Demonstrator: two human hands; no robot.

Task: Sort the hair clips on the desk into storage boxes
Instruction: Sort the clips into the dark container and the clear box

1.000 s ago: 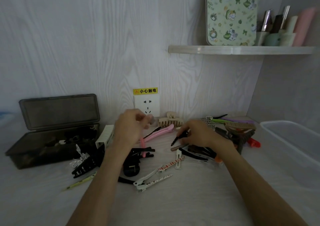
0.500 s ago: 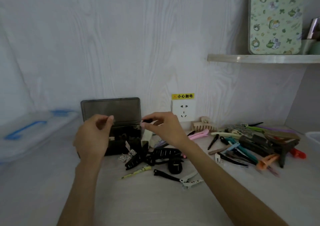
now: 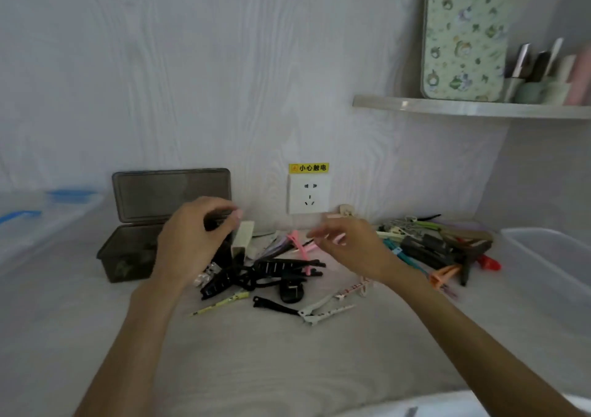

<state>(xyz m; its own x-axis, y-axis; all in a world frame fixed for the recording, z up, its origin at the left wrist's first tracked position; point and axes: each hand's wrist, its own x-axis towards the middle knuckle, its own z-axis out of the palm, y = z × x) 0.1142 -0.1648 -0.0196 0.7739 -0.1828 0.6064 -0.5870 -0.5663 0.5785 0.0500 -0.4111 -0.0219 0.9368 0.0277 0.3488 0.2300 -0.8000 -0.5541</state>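
1. Left hand (image 3: 195, 240) raised beside the open smoky-grey translucent plastic storage box (image 3: 128, 253), fingers curled in a pinch round something small and dark; probably a clip bound for that box, item too blurred to name.
2. Right hand (image 3: 355, 244) hovering over the pile, fingers loosely spread, apparently empty; blurred, so can't rule out a small clip.
3. Black hair clips (image 3: 275, 269) heaped mid-desk, just beside the grey box; likely grouped by colour for a short carry.
4. Coloured hair clips (image 3: 431, 247) bunched further right, near the clear plastic bin (image 3: 543, 256) at the right edge.
5. White duckbill clip (image 3: 323, 311) lying apart, nearer the body.
6. Grey box lid propped upright against the wall, opening free from above.
7. Bare white desk (image 3: 271, 362) in front, open room for both forearms; back hemmed by wall and white wall socket (image 3: 309, 193).
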